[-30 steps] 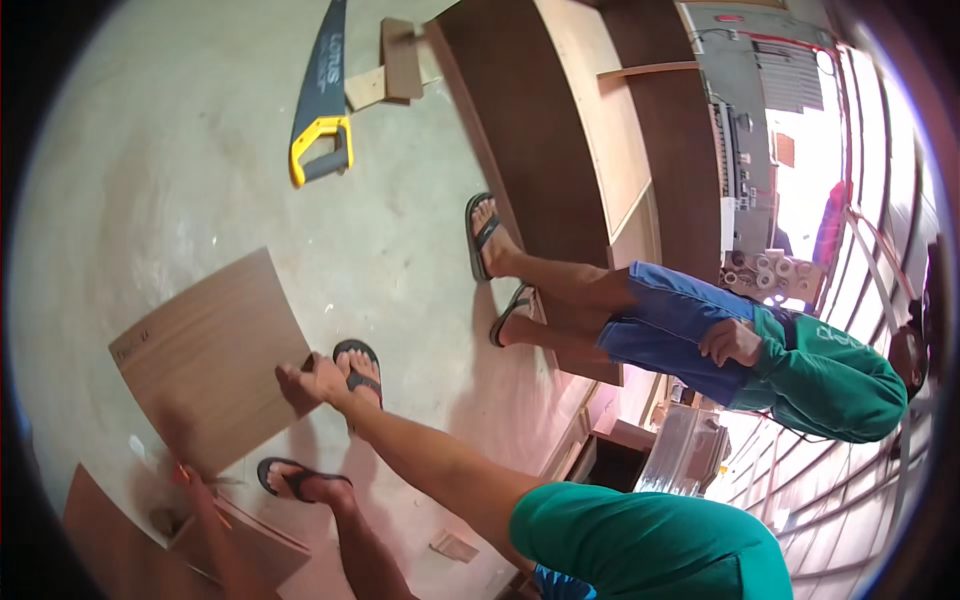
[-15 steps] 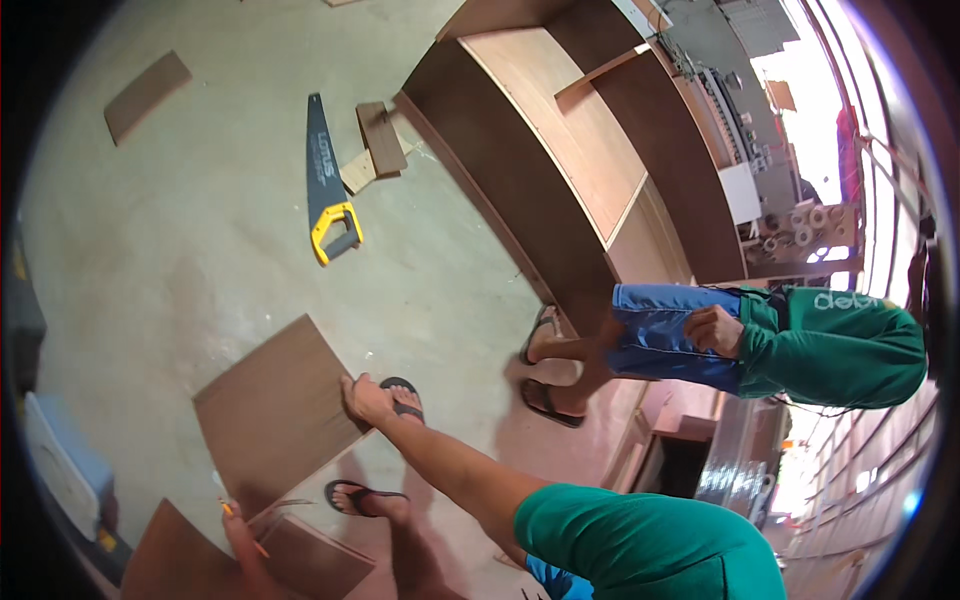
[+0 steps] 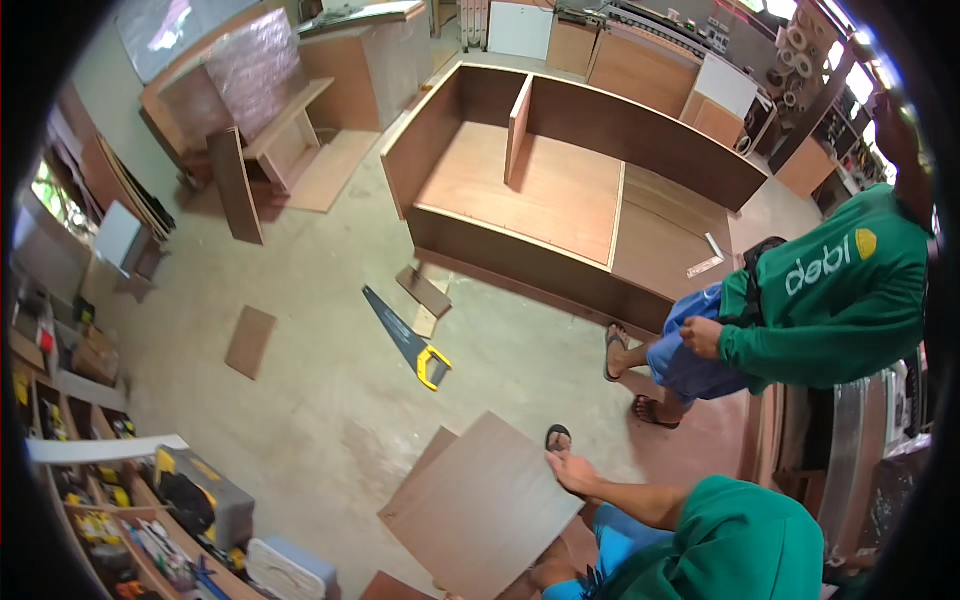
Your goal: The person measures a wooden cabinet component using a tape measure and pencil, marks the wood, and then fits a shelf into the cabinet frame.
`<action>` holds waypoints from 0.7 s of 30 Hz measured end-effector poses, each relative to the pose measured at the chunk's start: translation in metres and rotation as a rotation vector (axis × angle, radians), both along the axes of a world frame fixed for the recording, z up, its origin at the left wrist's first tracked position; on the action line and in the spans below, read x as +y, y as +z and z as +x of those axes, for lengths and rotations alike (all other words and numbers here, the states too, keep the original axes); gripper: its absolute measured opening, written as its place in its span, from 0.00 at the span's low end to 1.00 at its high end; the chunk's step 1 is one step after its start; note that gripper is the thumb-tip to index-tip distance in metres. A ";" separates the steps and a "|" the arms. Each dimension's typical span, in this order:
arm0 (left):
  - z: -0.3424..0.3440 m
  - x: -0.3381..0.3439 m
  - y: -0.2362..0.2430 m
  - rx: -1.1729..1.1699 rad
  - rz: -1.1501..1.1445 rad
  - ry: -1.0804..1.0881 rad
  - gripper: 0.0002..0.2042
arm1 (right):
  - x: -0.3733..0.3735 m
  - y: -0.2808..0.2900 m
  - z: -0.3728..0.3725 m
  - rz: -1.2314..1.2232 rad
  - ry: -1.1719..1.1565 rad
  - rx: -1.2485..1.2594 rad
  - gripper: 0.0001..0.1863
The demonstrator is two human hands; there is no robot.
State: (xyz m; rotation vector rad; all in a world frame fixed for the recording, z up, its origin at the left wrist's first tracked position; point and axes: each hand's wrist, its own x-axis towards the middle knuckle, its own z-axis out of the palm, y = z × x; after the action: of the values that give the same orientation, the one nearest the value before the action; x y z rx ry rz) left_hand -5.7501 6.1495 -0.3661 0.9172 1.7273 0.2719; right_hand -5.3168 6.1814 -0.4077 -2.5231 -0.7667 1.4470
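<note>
My right hand point(image 3: 570, 470) grips the right edge of a brown wood board point(image 3: 475, 505), which hangs tilted in front of my legs. My left hand is almost wholly hidden at the lower edge, behind the board, and I cannot see its fingers. A second, darker panel point(image 3: 422, 462) shows behind the board. Beyond it on the concrete floor lies a handsaw point(image 3: 405, 335) with a yellow handle, beside wood offcuts point(image 3: 423, 290) and a small rectangular panel point(image 3: 250, 340).
A large open cabinet carcass point(image 3: 630, 300) lies across the middle. A person point(image 3: 820, 290) in green stands at my right. Tool compartments point(image 3: 140, 525), a grey toolbox point(image 3: 220, 500) and a lidded plastic bin point(image 3: 285, 570) are at lower left. Leaning panels point(image 3: 125, 185) and boxes line the back.
My view has swung up and levelled, bringing the room in. The board now appears more tilted and lifted. The orange pencil seen earlier in my left hand is out of sight.
</note>
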 end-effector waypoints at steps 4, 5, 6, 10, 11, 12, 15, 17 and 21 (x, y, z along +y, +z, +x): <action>0.085 0.072 0.052 0.070 0.147 -0.179 0.26 | 0.006 0.065 0.084 -0.021 -0.110 -0.014 0.41; 0.103 0.078 0.055 0.088 0.176 -0.206 0.26 | 0.006 0.068 0.103 -0.005 -0.111 -0.013 0.41; 0.120 0.090 0.065 0.113 0.206 -0.237 0.26 | 0.009 0.068 0.119 0.010 -0.119 -0.010 0.42; 0.177 0.129 0.053 0.286 0.834 -0.518 0.27 | 0.022 0.032 0.189 0.062 -0.160 -0.055 0.42; 0.182 0.140 0.056 0.398 1.169 -0.592 0.27 | 0.041 0.027 0.210 0.013 -0.150 -0.027 0.43; 0.187 0.149 0.059 0.276 0.860 -0.540 0.25 | 0.041 0.022 0.217 0.028 -0.173 -0.028 0.43; 0.234 0.195 0.092 0.120 0.254 -0.390 0.23 | 0.050 0.031 0.257 0.048 -0.237 -0.055 0.42; 0.252 0.224 0.083 0.142 0.258 -0.417 0.24 | 0.062 0.027 0.273 0.062 -0.275 -0.086 0.41; 0.329 0.304 0.051 0.008 0.195 -0.494 0.24 | 0.077 -0.002 0.320 0.108 -0.429 -0.188 0.39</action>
State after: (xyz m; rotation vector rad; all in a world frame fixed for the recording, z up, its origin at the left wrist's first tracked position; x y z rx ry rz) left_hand -5.4210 6.4531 -0.3149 1.4529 1.4408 0.1080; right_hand -4.9971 6.2583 -0.4101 -2.5548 -0.2852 1.0138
